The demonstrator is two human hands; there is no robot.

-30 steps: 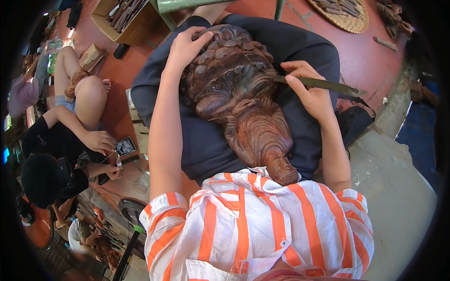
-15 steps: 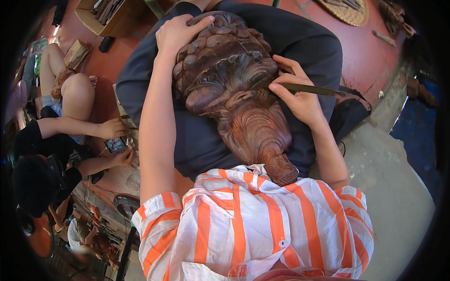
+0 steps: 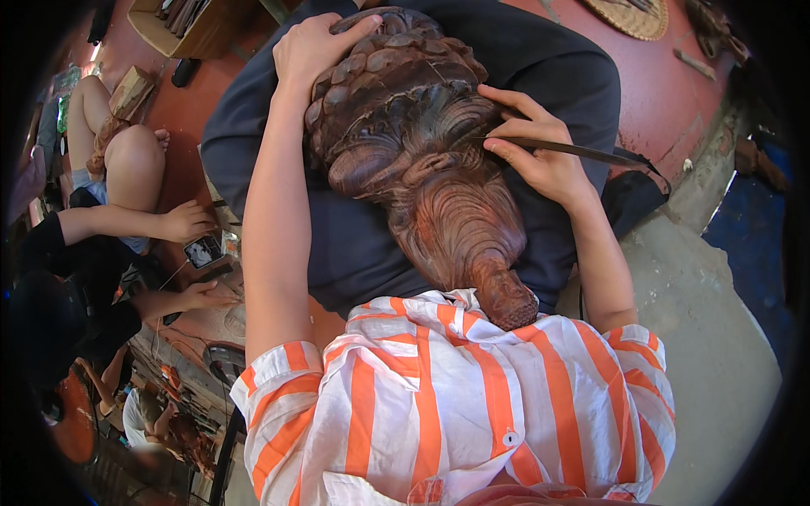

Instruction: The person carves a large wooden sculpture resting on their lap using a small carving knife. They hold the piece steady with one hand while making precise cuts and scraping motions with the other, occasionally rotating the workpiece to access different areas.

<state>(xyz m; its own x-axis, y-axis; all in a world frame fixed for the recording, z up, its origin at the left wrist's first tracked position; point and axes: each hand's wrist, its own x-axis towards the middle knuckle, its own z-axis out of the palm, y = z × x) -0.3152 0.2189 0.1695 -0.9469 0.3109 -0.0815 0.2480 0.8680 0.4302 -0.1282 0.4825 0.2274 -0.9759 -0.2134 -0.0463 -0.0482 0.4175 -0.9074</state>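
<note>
1. Fingers (image 3: 515, 99) of the right hand (image 3: 540, 158): thumb and a neighbouring finger pinch a thin dark tool (image 3: 582, 150), while another finger stretches ahead of the pinch and touches the wood.
2. Just left of that pinch, the tool's narrow end meets the surface of a dark brown wood carving (image 3: 426, 152); its other end runs out past the right side of the hand.
3. Left hand (image 3: 305, 55): laid against the carving's broad, scaly end, up and to the left of the right fingers, with the thumb reaching out over the edge. How far its other fingers curl cannot be told.
4. Between the two hands lies the carving, on dark trousers (image 3: 557, 63); below the right fingers it narrows to a knobbly end touching a striped shirt (image 3: 422, 396).
5. Well left of the left fingers, a co-worker's hand (image 3: 187, 221) is just above a phone-like device (image 3: 203, 250).
6. Beyond the left fingertips, farther left, stands a box of sticks (image 3: 202, 34); well above and right of the right fingers lies a woven tray (image 3: 648, 35).
</note>
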